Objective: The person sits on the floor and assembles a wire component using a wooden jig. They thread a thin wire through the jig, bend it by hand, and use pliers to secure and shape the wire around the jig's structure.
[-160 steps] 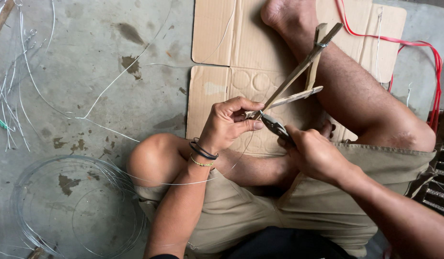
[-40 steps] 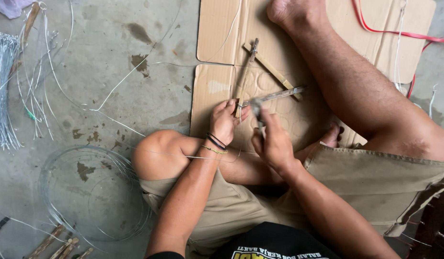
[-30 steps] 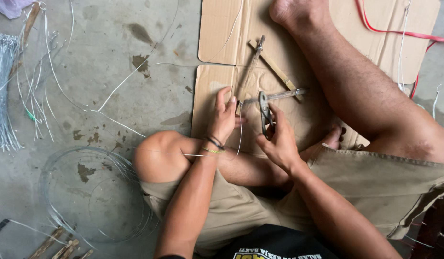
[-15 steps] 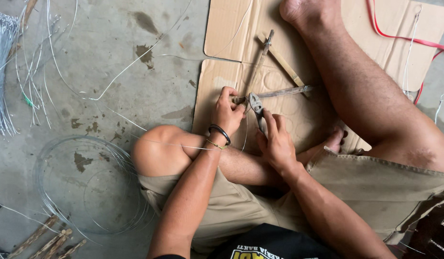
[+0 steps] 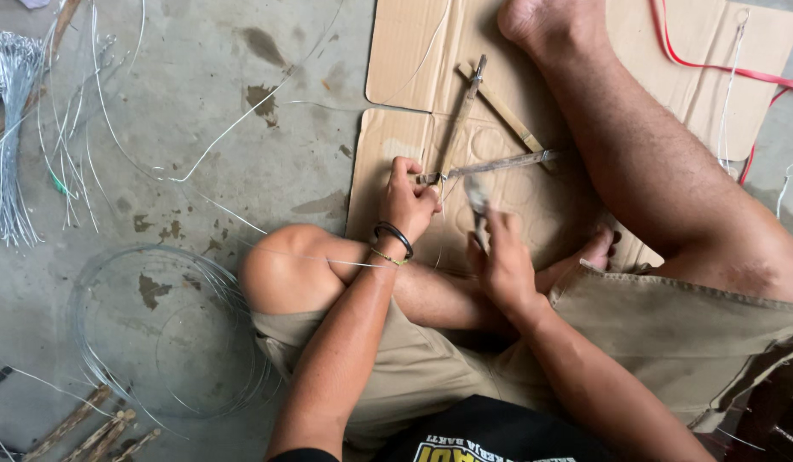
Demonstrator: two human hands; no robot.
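Your right hand (image 5: 503, 265) is closed around a small metal tool (image 5: 478, 205), seemingly pliers though blurred, its tip just short of the joint. Just beyond it your left hand (image 5: 409, 201) pinches the stick frame (image 5: 478, 141) at its near corner on the cardboard (image 5: 396, 60). You seem to be binding that joint; next the tool must meet the wire there without shifting the sticks.

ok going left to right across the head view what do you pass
bundle of cut wires → wire coil → left hand on the stick frame → right hand with pliers → red cord
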